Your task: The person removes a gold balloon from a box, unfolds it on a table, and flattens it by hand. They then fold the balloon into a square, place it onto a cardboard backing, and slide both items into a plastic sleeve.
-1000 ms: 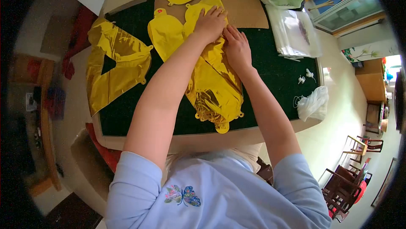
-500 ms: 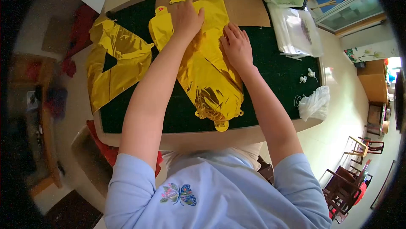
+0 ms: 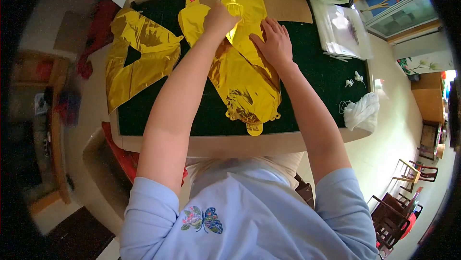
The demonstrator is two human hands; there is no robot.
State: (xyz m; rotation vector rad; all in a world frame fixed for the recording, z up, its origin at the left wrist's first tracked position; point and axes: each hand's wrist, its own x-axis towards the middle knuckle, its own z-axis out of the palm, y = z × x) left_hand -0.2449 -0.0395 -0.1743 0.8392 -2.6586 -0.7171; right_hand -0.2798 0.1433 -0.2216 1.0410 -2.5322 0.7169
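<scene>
Yellow foil balloon (image 3: 249,80) beneath both hands (image 3: 221,19) (image 3: 276,43), rounded end toward blue shirt (image 3: 259,207).

You've just got the one head cam, sitting above the near side of the table (image 3: 221,146), facing forward and down, pretty close in.

Bright light comes from the right, washing the pale floor (image 3: 394,125) nearly white, while the view's left side lies dim, grainy and soft. Glare glints off the gold foil (image 3: 252,70). Wide-angle distortion bows the table edge (image 3: 225,147); black vignetting swallows the corners.
</scene>
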